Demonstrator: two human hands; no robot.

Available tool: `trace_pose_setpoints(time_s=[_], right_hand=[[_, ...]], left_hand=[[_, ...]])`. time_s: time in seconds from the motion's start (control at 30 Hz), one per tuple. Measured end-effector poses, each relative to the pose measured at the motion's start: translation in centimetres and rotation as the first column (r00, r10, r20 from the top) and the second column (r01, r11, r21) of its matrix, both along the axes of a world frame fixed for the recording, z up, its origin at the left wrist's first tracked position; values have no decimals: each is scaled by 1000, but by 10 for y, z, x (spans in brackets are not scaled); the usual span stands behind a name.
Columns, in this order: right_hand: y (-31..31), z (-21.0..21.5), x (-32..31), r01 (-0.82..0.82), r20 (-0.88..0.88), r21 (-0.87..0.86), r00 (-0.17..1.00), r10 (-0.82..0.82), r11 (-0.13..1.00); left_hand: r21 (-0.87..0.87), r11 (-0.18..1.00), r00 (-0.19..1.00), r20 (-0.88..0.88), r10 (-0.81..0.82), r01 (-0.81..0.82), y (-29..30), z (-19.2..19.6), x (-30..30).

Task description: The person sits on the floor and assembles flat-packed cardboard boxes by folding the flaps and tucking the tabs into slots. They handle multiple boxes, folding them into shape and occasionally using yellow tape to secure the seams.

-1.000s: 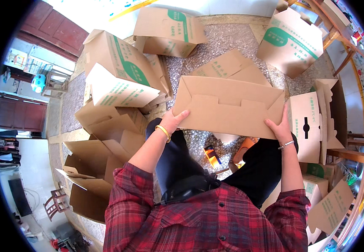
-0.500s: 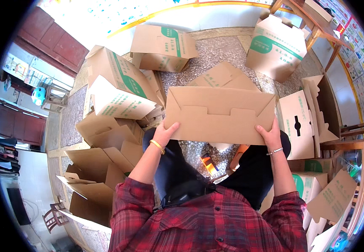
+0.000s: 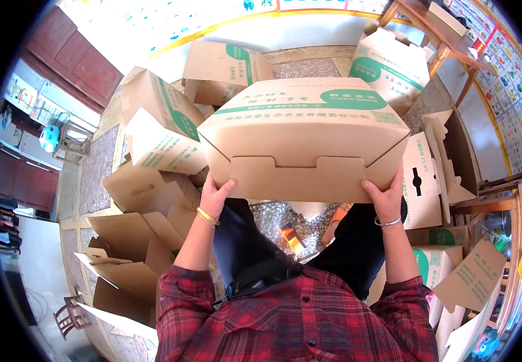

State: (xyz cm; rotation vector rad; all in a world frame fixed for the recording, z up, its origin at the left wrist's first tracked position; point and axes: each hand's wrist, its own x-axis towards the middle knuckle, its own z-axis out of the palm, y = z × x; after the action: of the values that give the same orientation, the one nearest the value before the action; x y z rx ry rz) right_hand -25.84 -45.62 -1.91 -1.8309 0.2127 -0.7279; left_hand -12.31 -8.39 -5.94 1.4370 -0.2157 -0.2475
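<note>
Between my two hands I hold a brown cardboard box [image 3: 297,136] with green printing, above my knees. Its near face, with interlocked flaps and a notched slot line, is toward me; a printed side shows beyond it. My left hand [image 3: 216,196] grips the box's lower left corner, thumb on the near face and fingers hidden behind. At the lower right corner my right hand [image 3: 384,193] grips it the same way. Under the box, on the speckled floor between my legs, lies an orange and dark object [image 3: 292,238] that I cannot make out.
Several open cartons [image 3: 131,241] crowd the left side. A printed box [image 3: 228,69] stands behind at far left, another box [image 3: 393,66] at far right. To the right are a carton with a black slot [image 3: 421,181], a wooden table [image 3: 448,42] and a rack [image 3: 511,211].
The box has risen toward me and tilted, so its green-printed side now shows beyond the flap face. Both hands moved with it, keeping their grip at its corners.
</note>
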Motion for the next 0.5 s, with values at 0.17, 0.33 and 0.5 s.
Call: trace_pose_setpoints(time_s=[0.17,0.33,0.5], right_hand=[[-1,-6,0,24,26,32,999,-24,999],[3,1,7,-10,-81,192,996,26,981],[-8,-51,22,6,-295,199,954,54,980]], left_hand=[[12,999,999,7,45,-45,1,10,1],[152,973,984,48,169,-174,-11,32,6],[288,942,984,19,175,-173,-13,-21,31]])
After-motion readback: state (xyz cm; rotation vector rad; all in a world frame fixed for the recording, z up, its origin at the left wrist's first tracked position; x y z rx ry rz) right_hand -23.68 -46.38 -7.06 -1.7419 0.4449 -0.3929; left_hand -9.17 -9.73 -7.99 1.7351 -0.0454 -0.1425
